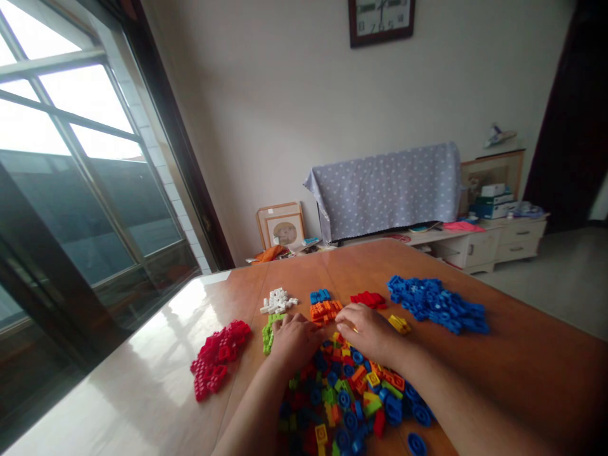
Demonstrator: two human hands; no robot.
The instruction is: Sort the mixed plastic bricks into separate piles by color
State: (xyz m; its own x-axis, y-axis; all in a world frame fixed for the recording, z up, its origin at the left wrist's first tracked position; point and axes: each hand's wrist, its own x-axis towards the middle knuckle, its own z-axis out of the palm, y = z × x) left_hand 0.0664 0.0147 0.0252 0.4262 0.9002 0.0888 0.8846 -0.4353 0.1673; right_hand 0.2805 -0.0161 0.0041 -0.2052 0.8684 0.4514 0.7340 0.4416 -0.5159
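My left hand (295, 339) rests palm down at the far edge of a mixed heap of coloured building bricks (351, 399), its fingers curled beside a small green pile (268, 333). My right hand (368, 330) lies palm down just to the right, fingers bent toward the orange pile (324, 310). What either hand holds, if anything, is hidden under the fingers. Sorted piles lie beyond: red (217, 356), white (277, 300), small blue (320, 295), small red (368, 299), yellow (399, 324) and a large blue pile (439, 304).
The wooden table (522, 373) has a glossy left part near a large window (71, 158). Behind it stand a cloth-covered object (387, 190), picture frames (282, 227), a low white cabinet (479, 244) and a wall clock (381, 19).
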